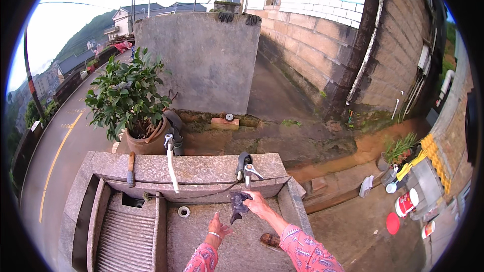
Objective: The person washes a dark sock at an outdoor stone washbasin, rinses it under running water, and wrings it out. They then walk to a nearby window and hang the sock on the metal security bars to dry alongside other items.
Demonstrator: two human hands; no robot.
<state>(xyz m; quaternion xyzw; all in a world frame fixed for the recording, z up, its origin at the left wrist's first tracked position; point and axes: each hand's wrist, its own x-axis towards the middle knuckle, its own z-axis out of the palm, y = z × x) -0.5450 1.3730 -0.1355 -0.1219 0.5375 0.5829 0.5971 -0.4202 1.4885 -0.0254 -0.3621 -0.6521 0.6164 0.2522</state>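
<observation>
Dark crumpled cloth (238,207) hangs over the smooth basin (176,236) of a stone sink (151,162), just below a metal tap (251,172). The right hand (257,205) has its fingers closed on the cloth's upper part. Nearby, the left hand (217,230) is loosely open, with nothing visible in it. A ridged washboard (123,239) lies left; beyond the sink, a leafy shrub (126,88) grows in a clay pot (145,143).
</observation>
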